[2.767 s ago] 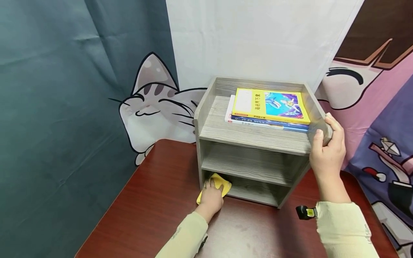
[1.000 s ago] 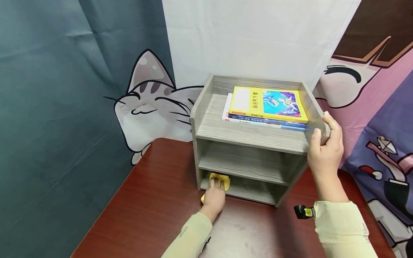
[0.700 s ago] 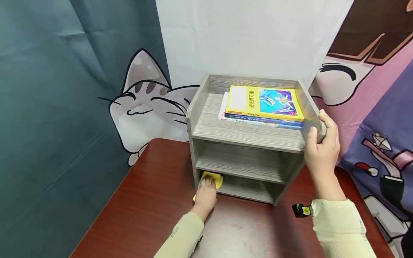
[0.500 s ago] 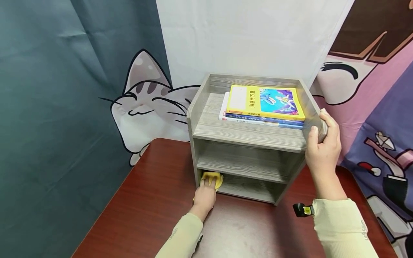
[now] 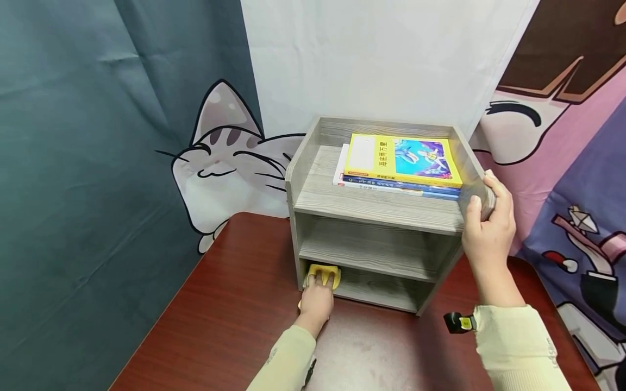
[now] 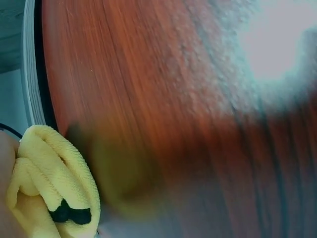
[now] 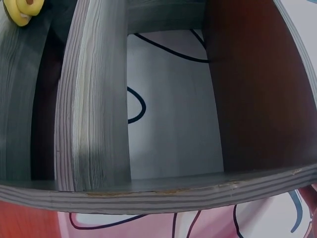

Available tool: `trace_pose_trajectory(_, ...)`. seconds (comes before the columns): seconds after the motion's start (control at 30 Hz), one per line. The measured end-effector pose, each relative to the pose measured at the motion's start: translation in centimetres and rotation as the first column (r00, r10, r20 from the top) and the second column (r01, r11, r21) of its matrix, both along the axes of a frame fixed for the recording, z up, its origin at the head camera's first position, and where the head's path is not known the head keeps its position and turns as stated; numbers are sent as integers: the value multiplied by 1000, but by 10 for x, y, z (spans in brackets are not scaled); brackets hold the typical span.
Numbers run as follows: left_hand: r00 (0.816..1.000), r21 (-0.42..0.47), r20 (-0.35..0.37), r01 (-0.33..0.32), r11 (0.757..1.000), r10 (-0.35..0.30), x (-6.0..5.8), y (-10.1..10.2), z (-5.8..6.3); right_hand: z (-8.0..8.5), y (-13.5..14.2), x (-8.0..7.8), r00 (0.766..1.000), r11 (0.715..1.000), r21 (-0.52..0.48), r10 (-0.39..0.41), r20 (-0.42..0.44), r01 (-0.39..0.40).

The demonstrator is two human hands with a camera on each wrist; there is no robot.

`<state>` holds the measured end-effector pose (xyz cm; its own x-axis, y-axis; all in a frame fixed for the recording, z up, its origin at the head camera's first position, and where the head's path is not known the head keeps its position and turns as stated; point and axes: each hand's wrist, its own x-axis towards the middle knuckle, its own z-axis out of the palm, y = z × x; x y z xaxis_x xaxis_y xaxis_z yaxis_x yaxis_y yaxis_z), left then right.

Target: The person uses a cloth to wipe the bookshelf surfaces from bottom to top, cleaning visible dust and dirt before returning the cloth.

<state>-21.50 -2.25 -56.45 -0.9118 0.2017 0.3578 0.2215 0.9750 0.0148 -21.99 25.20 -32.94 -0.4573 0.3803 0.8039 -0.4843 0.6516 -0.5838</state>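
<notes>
In the head view, my left hand (image 5: 317,302) reaches into the left end of the lowest compartment of a grey wood-grain shelf unit (image 5: 376,213). It holds a yellow cloth (image 5: 325,268) against the bottom board, fingers spread over it. The left wrist view shows the cloth (image 6: 59,163) bunched in folds with a black patch. My right hand (image 5: 490,236) grips the upper front edge of the unit's right side panel, thumb on the inner face. That hand is out of sight in the right wrist view, where the panel's edge (image 7: 163,201) crosses the bottom.
A yellow-covered book (image 5: 371,157) tops a small stack on the unit's upper board. The unit stands on a reddish-brown table (image 5: 235,304). Behind hang a teal curtain (image 5: 98,163) and a white cloth backdrop (image 5: 381,60) with cartoon figures around it.
The yellow cloth has gone from lying partly out over the table to mostly inside the lowest compartment, shifting slightly there under my left hand. My right hand keeps its grip on the panel.
</notes>
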Motion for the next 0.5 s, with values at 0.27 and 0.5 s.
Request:
trace_pose_trajectory(0.27,998,-46,63,4,999,-1,1,15,1,-1,0,0,1000,1000,6,-6,2,6)
trace_pose_trajectory(0.5,994,-32,108,28,999,-25,2,20,1,-1,1,0,1000,1000,10,-9,-5,9)
